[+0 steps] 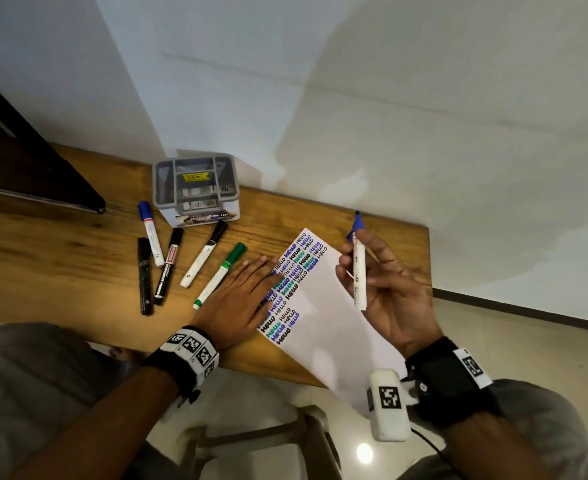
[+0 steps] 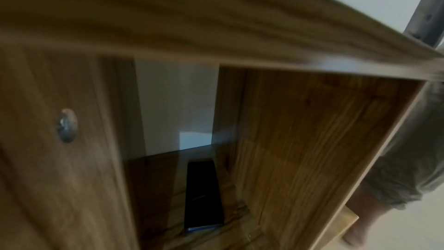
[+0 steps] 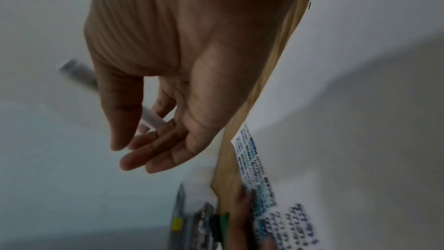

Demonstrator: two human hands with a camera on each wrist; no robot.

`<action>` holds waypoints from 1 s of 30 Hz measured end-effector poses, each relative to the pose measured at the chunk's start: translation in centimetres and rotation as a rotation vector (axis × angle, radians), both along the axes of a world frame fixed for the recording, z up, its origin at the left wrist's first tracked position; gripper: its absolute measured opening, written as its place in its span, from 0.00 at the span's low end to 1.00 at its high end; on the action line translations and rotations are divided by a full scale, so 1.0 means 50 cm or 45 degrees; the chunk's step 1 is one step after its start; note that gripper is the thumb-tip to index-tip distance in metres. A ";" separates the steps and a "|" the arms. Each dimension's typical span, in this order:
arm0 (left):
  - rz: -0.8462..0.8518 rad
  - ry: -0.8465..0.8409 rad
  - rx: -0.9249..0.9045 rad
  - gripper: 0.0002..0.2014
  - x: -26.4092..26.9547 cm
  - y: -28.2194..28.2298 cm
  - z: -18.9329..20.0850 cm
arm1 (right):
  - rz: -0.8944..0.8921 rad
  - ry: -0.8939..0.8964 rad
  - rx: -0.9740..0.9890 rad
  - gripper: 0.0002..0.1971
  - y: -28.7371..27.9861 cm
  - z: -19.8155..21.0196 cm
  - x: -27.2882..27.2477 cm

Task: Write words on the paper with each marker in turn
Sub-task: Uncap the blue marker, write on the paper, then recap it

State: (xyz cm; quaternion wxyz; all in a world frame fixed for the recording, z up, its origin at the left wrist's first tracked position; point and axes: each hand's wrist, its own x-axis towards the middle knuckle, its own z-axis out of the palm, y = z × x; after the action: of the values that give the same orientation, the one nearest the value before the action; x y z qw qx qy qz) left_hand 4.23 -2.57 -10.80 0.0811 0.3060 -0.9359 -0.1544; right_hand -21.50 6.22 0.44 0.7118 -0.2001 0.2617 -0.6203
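Note:
The white paper (image 1: 323, 327) lies slanted on the wooden desk (image 1: 60, 254), with rows of "HELLO" in blue, green and black along its left side. My left hand (image 1: 242, 296) lies flat on the paper's written edge, fingers straight. My right hand (image 1: 358, 271) is raised above the paper's right edge and grips a white blue-tipped marker (image 1: 359, 268), tip pointing away from me. In the right wrist view, my right hand (image 3: 153, 130) curls around the blurred marker (image 3: 150, 118), with the paper (image 3: 264, 183) below.
Several markers lie left of the paper: blue-capped (image 1: 151, 233), two dark ones (image 1: 144, 275) (image 1: 168, 268), black-capped (image 1: 204, 254) and green (image 1: 220, 273). A grey organiser box (image 1: 195, 188) stands behind them by the wall. A dark phone (image 2: 204, 195) lies on the shelf under the desk.

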 end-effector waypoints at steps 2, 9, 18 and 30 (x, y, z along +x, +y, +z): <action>0.005 0.001 0.006 0.25 0.001 -0.001 -0.001 | 0.020 0.000 -0.002 0.32 0.002 -0.027 0.013; 0.011 0.004 0.038 0.26 0.000 -0.002 0.001 | -0.024 1.049 0.137 0.13 0.005 -0.097 0.073; 0.015 0.045 0.043 0.26 0.000 -0.002 -0.003 | 0.028 1.414 -0.035 0.07 -0.007 -0.147 0.062; 0.019 0.023 0.016 0.26 -0.002 -0.004 0.004 | 0.008 1.549 -0.064 0.06 -0.002 -0.176 0.074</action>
State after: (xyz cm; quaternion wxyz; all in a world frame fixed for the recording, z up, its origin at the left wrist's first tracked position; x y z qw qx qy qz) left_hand 4.11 -2.78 -10.63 0.0886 0.3119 -0.9319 -0.1624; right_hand -17.79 6.12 -8.34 0.4315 -0.5360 0.6063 -0.3987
